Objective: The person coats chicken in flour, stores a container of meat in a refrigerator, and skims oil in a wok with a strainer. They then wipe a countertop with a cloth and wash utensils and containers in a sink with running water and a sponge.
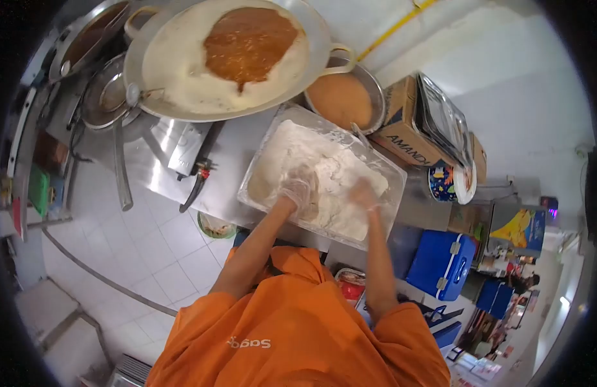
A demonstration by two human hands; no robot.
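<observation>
A: Hands status?
B: Left hand [299,192]: in a clear glove, down in the white powder [337,161], left of the tub's middle. Fingers unclear, can't tell if it grips anything.
A: Right hand [363,195]?
B: Over the powder, right side. Motion blur. Can't tell wide or narrow, or if it's holding anything.
A: Powder location?
B: Spread in the clear tub [394,197], on the metal counter [230,148], in front of the orange shirt [279,322].
A: Around it?
B: Big two-handled pan [214,119] beyond the tub, toward the left: brown liquid [250,45] with pale foam [176,61] around it. Bowl [379,106] of orange-tan liquid just beside the tub's far side. Cardboard box [399,132] right of the bowl. Long-handled strainer [105,100] left of the pan.
A: Floor side?
B: Blue cooler [440,264], right of the tub.
</observation>
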